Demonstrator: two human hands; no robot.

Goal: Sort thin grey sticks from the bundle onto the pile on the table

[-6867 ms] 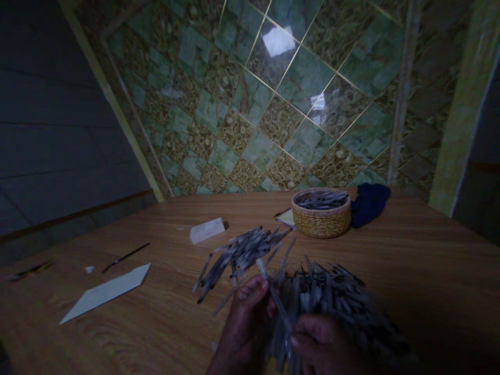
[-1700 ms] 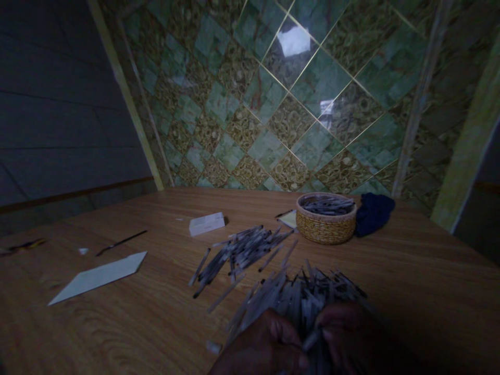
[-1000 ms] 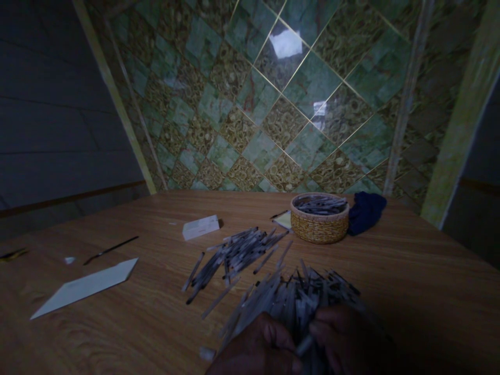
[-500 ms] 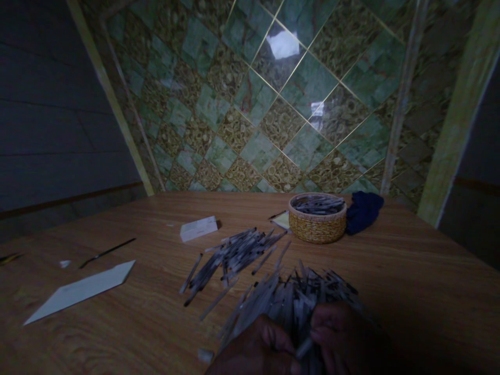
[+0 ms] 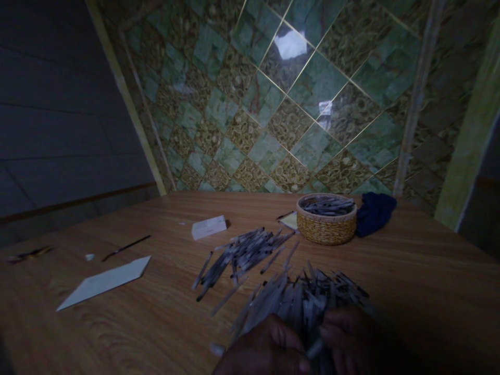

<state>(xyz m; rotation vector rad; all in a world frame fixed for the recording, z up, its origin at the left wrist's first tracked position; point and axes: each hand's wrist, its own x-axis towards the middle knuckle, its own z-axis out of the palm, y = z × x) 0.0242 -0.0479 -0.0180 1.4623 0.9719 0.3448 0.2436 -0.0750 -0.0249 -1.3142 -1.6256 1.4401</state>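
Dimly, left hand (image 5: 267,346) cropped, right hand (image 5: 347,336) shadowed

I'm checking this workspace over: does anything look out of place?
One small pale piece lies loose by the left hand, outside the heaped strips, and the blue cloth is crumpled beside the basket. No damage stands out.

Green diamonds, brown swirled diamonds, thin gold lines: the glossy tiled wall (image 5: 253,120) fills the upper middle, with a white reflection (image 5: 291,44) blazing near the top! Out left, a dark grey wall (image 5: 58,125) sinks into gloom beside a slanting yellowish strip (image 5: 127,99); a marbled post (image 5: 473,140) leans in at far right. Below, the wood-grained table (image 5: 136,323) sweeps right across, dimly lit.
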